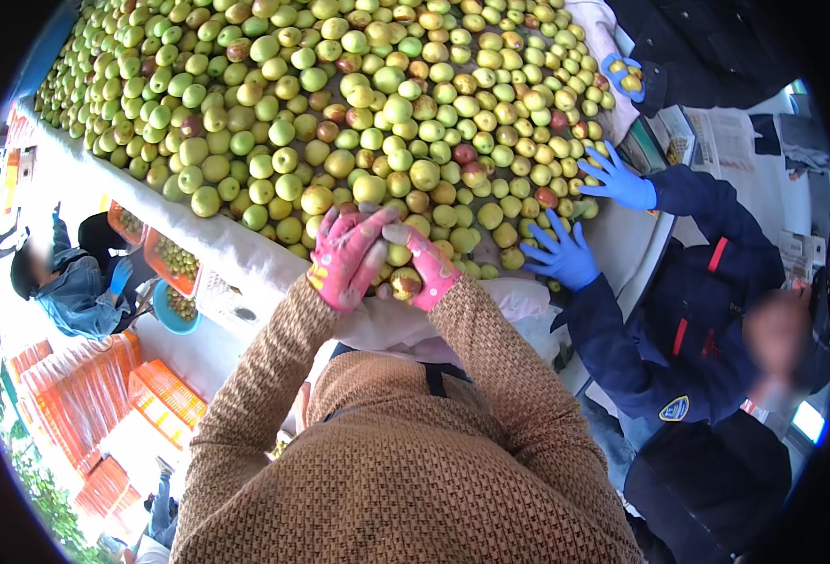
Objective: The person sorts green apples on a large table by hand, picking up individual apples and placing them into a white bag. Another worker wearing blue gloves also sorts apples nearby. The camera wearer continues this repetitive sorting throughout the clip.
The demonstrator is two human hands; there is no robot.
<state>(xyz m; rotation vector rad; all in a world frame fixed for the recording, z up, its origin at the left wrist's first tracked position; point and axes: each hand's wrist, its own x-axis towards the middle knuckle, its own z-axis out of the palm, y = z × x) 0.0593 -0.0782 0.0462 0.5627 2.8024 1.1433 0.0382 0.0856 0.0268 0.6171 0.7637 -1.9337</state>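
Note:
A broad layer of green and yellow jujubes (pixel 369 189), some blotched red-brown, spreads over the table before me. My left hand (pixel 346 264), in a pink patterned glove, bends over the fruit at the near edge; what lies under its fingers is hidden. Touching its fingertips from the right is my right hand (pixel 429 268), in a matching pink glove with greyish fingertips. It curls around a brown-blotched jujube (pixel 406 283) that rests against its palm. More jujubes lie just beyond both hands.
At right, a co-worker's blue-gloved hands (pixel 566 250) spread over the fruit; another blue-gloved hand (pixel 623 76) holds jujubes at the far right. White cloth (pixel 246 243) covers the table edge. At left are a seated person (pixel 80 289), orange crates (pixel 80 395) and a blue basin (pixel 175 321).

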